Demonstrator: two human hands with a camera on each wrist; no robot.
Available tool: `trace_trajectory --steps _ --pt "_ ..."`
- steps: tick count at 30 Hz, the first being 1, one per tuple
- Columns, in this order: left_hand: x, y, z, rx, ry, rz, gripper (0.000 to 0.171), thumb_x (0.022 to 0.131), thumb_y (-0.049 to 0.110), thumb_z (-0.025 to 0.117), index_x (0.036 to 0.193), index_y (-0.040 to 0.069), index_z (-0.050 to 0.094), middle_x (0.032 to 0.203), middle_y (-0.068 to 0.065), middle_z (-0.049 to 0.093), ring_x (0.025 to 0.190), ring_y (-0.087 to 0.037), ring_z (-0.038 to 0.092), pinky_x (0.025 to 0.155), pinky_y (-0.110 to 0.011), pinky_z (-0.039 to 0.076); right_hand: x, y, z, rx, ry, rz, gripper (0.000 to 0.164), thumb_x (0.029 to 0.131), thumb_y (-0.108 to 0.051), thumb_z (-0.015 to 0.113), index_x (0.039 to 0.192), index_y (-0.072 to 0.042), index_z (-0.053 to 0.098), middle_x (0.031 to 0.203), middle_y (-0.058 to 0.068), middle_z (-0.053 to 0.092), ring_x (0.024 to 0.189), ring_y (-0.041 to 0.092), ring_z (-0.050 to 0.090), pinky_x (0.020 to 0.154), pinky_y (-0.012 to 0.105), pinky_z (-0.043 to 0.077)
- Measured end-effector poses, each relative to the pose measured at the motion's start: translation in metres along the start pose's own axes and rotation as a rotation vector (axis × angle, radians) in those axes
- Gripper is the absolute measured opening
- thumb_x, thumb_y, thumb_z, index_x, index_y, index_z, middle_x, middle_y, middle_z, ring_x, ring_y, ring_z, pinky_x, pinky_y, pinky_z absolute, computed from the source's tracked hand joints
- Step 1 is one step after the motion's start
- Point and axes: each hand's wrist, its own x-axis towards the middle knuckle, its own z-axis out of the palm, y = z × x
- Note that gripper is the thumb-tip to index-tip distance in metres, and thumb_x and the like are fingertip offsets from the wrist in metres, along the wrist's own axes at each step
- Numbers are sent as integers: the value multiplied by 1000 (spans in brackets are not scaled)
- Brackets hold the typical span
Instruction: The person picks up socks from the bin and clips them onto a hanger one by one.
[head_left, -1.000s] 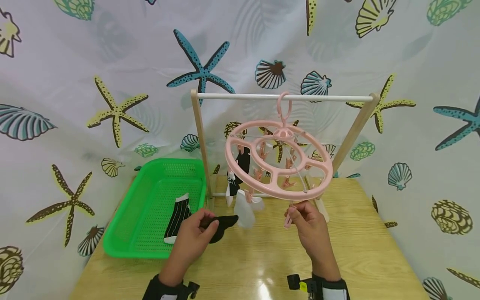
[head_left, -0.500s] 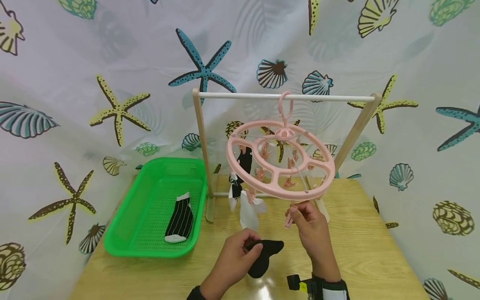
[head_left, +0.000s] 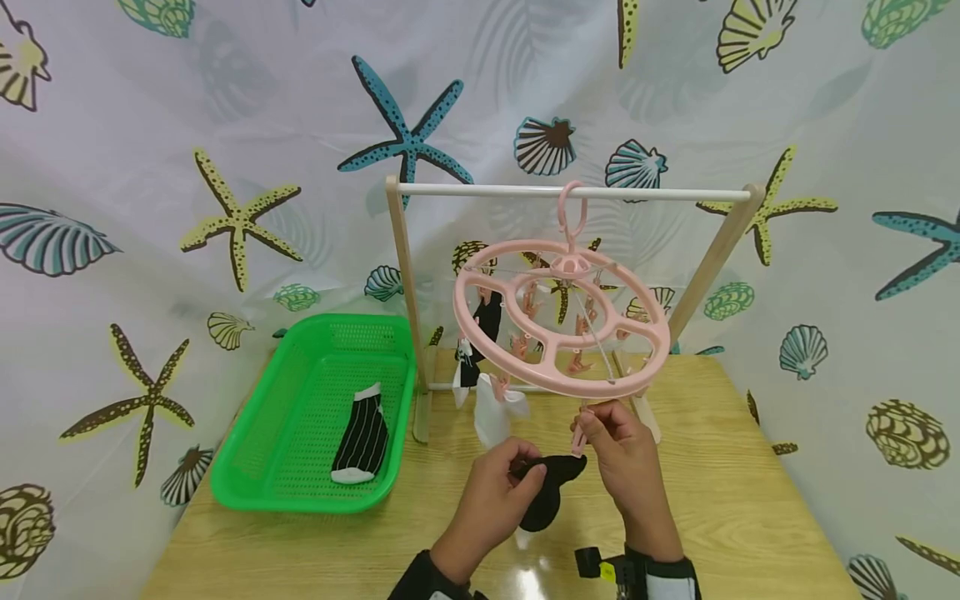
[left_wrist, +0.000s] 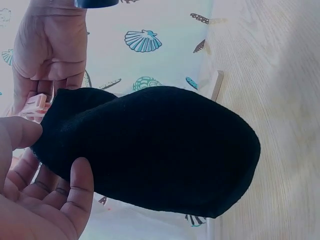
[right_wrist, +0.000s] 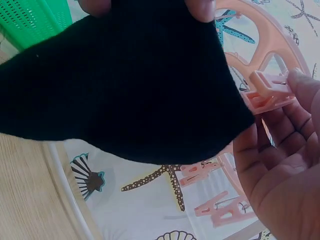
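Note:
A black sock [head_left: 546, 500] is pinched by my left hand [head_left: 495, 496] below the front of the round pink hanger [head_left: 562, 385]. My right hand [head_left: 622, 446] squeezes a pink clothespin [right_wrist: 270, 90] that hangs from the hanger's front rim. In the right wrist view the clothespin's jaws stand apart, with a corner of the sock right at them. The left wrist view shows the sock [left_wrist: 150, 150] spread wide, its cuff between thumb and fingers. A white sock [head_left: 491, 417] and a black-and-white sock [head_left: 487, 321] hang from other clothespins at the hanger's left.
A green basket [head_left: 247, 467] stands at the left of the wooden table [head_left: 720, 492], with a black striped sock [head_left: 362, 437] in it. The hanger hooks over the white bar [head_left: 480, 192] of a wooden-legged rack. Several more clothespins dangle beneath the hanger. A patterned curtain [head_left: 480, 100] backs everything.
My left hand has carried the black sock rightward from beside the basket to the clothespin. My right hand stays in place on the clothespin.

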Motion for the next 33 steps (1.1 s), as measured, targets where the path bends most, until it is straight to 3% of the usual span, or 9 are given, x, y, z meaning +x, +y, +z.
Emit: trace_trajectory --steps 13,18,28,33 --pt "6 8 10 -56 16 32 6 94 13 67 100 10 67 94 1 68 83 -9 63 69 -25 53 -1 -4 3 7 13 38 19 101 -9 58 97 9 62 79 9 65 81 22 64 70 27 54" --pt "10 12 12 -52 28 54 7 94 12 67 99 8 67 92 0 68 82 -8 63 68 -25 53 -1 -5 4 -3 29 37 17 100 -7 58 97 9 61 83 15 65 82 23 65 71 26 54" --pt "19 13 15 -55 81 16 8 93 16 68 97 9 68 92 0 70 77 -8 64 68 -25 53 -2 -4 5 -8 28 53 17 101 -8 57 97 8 62 84 13 65 81 17 65 72 26 54" --pt "17 16 14 -70 66 21 9 94 16 68 99 9 68 90 0 70 77 -8 64 67 -25 52 -1 -3 6 14 16 26 18 101 -4 56 95 12 60 83 11 63 75 15 63 66 26 53"
